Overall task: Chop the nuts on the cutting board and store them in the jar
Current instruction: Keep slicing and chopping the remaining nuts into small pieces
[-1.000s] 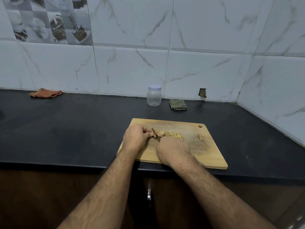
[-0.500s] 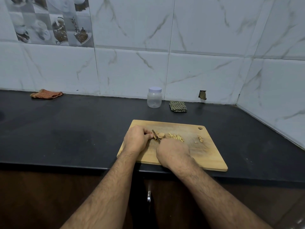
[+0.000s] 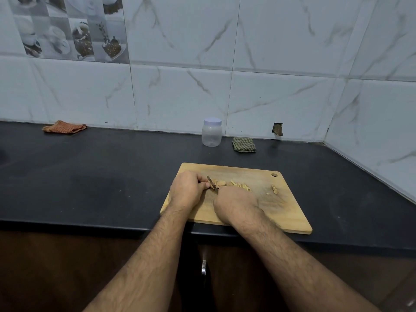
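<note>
The left hand (image 3: 188, 190) pinches a nut against the knife (image 3: 212, 183) gripped by the right hand (image 3: 234, 202) mid-board (image 3: 292, 212); a slip could nick fingertips.

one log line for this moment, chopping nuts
phase: chopping | right hand: grips knife | left hand: pinches nut | nuts: on cutting board | jar: lidded

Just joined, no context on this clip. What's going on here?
A person is chopping nuts on a wooden cutting board on a dark counter. The right hand holds a knife at the pile; the left hand, fingers curled, steadies the nuts beside the blade. A few pieces lie apart near the board's hole. The jar stands at the wall with its lid on and looks empty.
</note>
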Tool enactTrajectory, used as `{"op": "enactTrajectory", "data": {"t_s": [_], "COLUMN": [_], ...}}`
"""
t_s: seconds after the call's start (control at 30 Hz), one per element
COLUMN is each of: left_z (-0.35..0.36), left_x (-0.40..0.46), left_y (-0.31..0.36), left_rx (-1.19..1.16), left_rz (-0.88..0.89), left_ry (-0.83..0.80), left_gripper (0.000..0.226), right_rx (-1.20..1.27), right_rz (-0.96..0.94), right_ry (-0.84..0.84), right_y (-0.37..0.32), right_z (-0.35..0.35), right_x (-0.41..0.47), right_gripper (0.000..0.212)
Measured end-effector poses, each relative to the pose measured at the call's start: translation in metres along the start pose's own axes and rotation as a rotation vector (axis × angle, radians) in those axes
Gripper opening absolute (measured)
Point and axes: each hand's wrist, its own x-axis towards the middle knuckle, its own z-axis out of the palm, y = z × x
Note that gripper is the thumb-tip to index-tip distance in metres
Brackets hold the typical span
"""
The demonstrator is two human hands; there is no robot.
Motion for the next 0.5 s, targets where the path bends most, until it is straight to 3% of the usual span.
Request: {"op": "enactTrajectory", "data": {"t_s": [0.5], "left_z": [0.002], "left_x": [0.003], "left_y": [-0.002], "left_rx": [-0.002], "left_rz": [-0.021], "left_ry": [0.019], "left_gripper": [0.018], "right_rx": [-0.015], "right_rz": [-0.038], "right_ry": [-0.05], "right_y": [-0.004], "right_z": [-0.005], "right_x": [0.008], "right_gripper": [0.037]}}
